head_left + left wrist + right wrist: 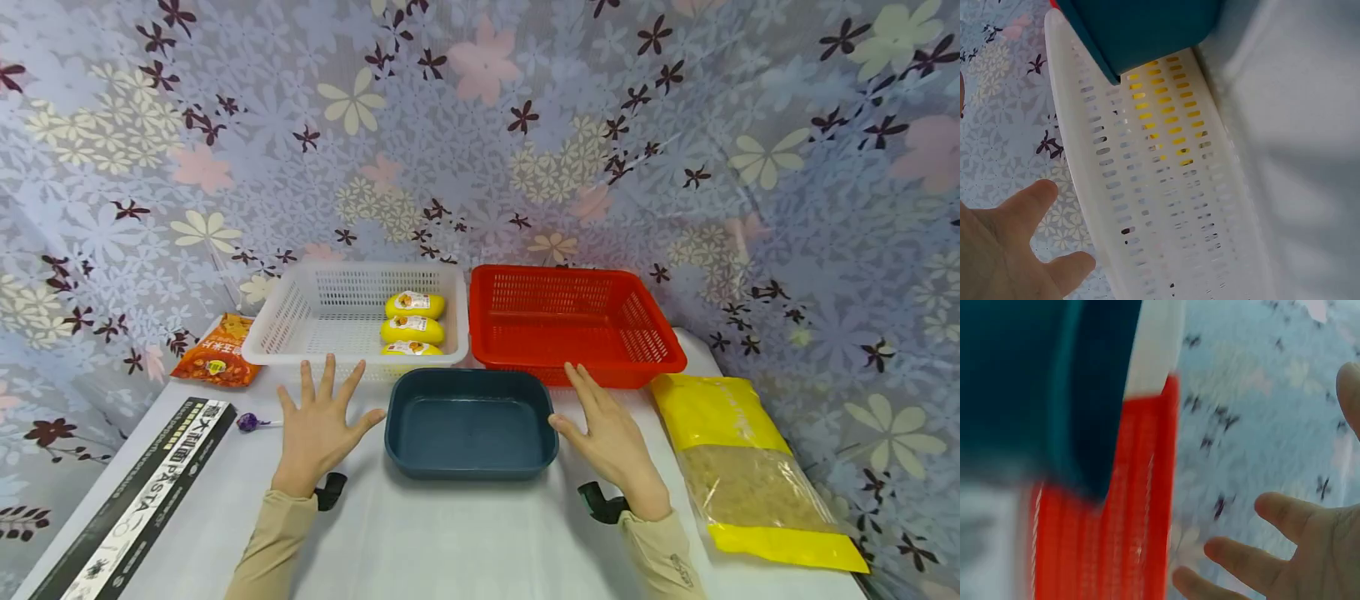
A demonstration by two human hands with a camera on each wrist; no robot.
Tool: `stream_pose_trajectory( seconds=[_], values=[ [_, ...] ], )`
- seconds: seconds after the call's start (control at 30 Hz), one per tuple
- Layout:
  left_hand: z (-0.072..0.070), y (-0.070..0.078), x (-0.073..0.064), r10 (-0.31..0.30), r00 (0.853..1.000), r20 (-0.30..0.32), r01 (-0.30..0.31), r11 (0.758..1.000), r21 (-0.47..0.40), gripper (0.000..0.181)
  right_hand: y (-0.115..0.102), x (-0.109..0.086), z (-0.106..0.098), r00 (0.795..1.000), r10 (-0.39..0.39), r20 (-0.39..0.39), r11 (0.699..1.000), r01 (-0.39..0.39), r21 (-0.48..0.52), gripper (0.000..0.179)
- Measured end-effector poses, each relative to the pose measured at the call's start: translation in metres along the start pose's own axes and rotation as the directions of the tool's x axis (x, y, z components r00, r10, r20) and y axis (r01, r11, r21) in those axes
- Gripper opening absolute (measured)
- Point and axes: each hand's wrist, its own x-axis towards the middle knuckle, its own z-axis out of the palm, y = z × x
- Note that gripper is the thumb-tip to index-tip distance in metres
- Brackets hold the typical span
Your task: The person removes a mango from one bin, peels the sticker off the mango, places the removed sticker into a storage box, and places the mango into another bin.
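Note:
A dark teal plastic bin [471, 467] stands on the white table between my two hands. On its left, my left hand [318, 437] is spread with straight fingers and holds nothing; the thumb points toward the bin. My right hand [611, 442] is on the other side, fingers extended, its thumb close to the bin's right rim. I cannot tell whether it touches. Behind the bin are a white basket [300, 360] with several yellow oval packs [412, 330] at its right end, and a red basket [577, 375]. Both baskets' slotted walls show in the wrist views.
At the left lie an orange snack bag [217, 354], a purple-wrapped lollipop [247, 422] and a long black-and-white pasta box [142, 500]. A yellow bag with a clear window [750, 475] lies at the right. A flowered cloth [480, 167] hangs behind the table.

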Motion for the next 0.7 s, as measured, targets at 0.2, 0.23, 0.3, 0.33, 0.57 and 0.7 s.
stream_pose_trajectory(
  seconds=[0.2,0.23,0.3,0.33,0.57,0.7],
  values=[
    [-0.002,0.000,0.006,0.006,1.000,-0.028,-0.006,1.000,-0.009,0.080,-0.038,0.020,0.011,0.996,-0.052,0.075,0.980,0.036,0.197,0.076],
    [-0.003,0.000,0.007,0.005,1.000,-0.031,-0.005,1.000,-0.013,0.080,-0.043,0.024,0.014,0.994,-0.059,0.091,0.971,0.036,0.236,0.076],
    [-0.003,0.000,0.012,-0.001,1.000,-0.030,0.000,1.000,-0.024,0.079,-0.053,0.032,0.021,0.990,-0.072,0.124,0.952,0.031,0.305,0.077],
    [-0.004,0.000,0.015,-0.005,1.000,-0.027,0.004,1.000,-0.026,0.079,-0.058,0.036,0.025,0.987,-0.079,0.142,0.939,0.026,0.342,0.078],
    [-0.012,0.008,0.049,-0.009,0.999,0.037,0.013,0.992,-0.124,0.075,-0.082,0.063,0.050,0.968,-0.092,0.232,0.891,-0.024,0.454,0.084],
    [-0.018,0.010,0.070,0.013,0.996,0.093,0.009,0.975,-0.223,0.076,-0.090,0.076,0.060,0.963,-0.085,0.256,0.894,-0.040,0.446,0.089]
  ],
)
